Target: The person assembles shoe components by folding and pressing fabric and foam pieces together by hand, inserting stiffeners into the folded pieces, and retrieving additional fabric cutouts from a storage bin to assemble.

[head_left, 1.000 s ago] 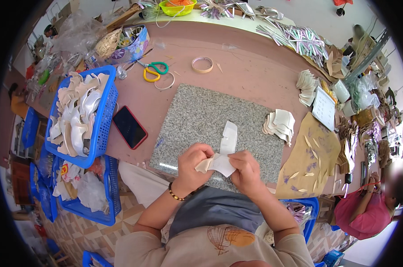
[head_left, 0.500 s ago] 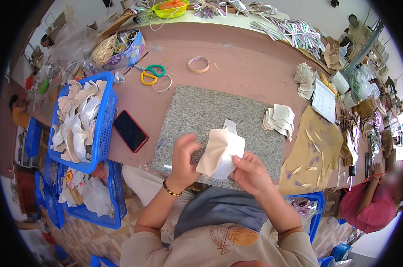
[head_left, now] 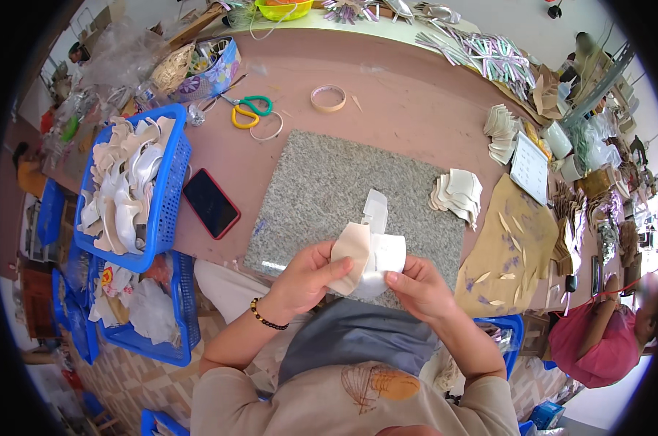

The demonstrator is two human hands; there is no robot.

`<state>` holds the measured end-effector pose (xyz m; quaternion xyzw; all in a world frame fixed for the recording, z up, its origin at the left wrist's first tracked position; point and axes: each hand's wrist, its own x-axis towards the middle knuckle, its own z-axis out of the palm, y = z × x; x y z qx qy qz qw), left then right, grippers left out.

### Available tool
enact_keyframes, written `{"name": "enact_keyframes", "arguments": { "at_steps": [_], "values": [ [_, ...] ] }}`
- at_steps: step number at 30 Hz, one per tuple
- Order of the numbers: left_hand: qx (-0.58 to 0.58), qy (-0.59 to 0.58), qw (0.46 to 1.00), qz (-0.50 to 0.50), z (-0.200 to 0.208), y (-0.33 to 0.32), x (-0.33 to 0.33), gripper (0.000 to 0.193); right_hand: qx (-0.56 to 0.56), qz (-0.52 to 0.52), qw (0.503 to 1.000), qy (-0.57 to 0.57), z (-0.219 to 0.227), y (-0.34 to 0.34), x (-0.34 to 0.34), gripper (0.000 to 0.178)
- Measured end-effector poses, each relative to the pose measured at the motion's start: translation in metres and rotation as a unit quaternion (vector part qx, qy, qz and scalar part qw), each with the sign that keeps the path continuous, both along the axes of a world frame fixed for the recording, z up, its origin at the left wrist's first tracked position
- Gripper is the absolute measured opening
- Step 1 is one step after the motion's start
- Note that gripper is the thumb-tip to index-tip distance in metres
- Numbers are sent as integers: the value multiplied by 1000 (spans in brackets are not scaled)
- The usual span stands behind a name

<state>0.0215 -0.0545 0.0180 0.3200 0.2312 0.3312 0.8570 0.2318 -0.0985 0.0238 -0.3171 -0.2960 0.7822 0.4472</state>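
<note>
your left hand (head_left: pixel 307 276) and right hand (head_left: pixel 422 289) hold a thin, creased beige-and-white sheet (head_left: pixel 389 254) over the speckled grey stone slab (head_left: pixel 321 182), each grip pinched narrow on opposite sides, probably to spread it.

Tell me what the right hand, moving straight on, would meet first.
The right hand would likely first push the thin, squarish white leather-like piece it pinches; depth beyond is unclear.

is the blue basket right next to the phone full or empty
Full: beige and white pieces lie heaped in the blue basket, up to about its rim; how deep they go is hidden.
</note>
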Motion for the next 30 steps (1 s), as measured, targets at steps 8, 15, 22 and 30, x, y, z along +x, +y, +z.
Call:
{"name": "enact_keyframes", "arguments": {
  "at_steps": [8,15,22,30],
  "values": [
    [62,-24,998,-15,23,-31,-17,33,52,122,990,-53,44,-21,5,31],
    [158,131,977,54,22,-25,-14,12,0,94,994,-56,19,-13,2,32],
    [165,189,963,97,15,-19,-9,15,-46,53,997,27,13,-7,-8,34],
    [184,233,952,73,8,-11,-30,16,186,104,907,-362,4,15,9,28]
  ]
}}
